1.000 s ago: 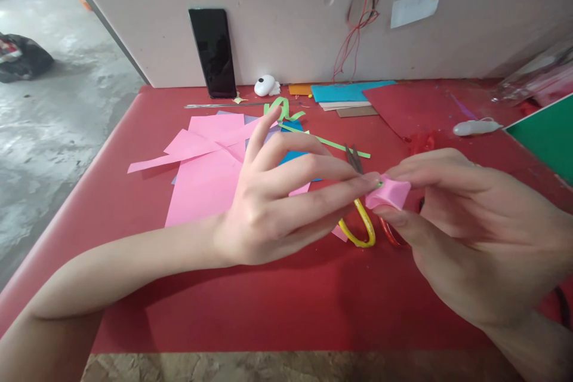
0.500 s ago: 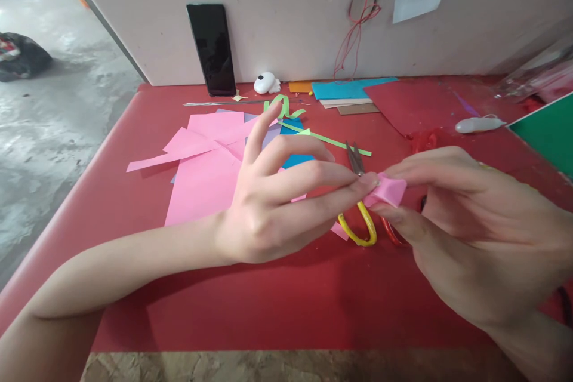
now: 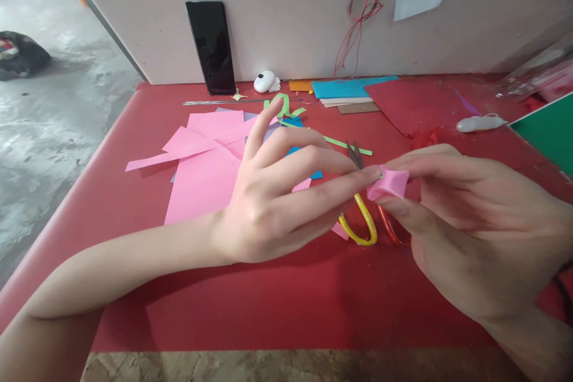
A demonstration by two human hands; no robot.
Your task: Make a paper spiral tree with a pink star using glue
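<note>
A small folded pink paper star is held above the red table, its sides pinched inward. My right hand grips it between thumb and index finger from the right. From the left, my left hand pinches its edge with the fingertips, the index or thumb contact partly hidden. The other fingers of that hand are raised and curved. Below the paper lie scissors with a yellow and a red handle loop, partly covered by my hands. Pink paper sheets and strips lie left of my left hand.
Light green paper strips and blue paper lie behind my left hand. A phone leans on the white panel beside a white earbud-like case. Coloured paper lies at the back, a glue-like tube at right.
The pink paper star has risen and turned slightly between my fingers. My left fingertips have shifted up a little along its edge; the table items stay put.
</note>
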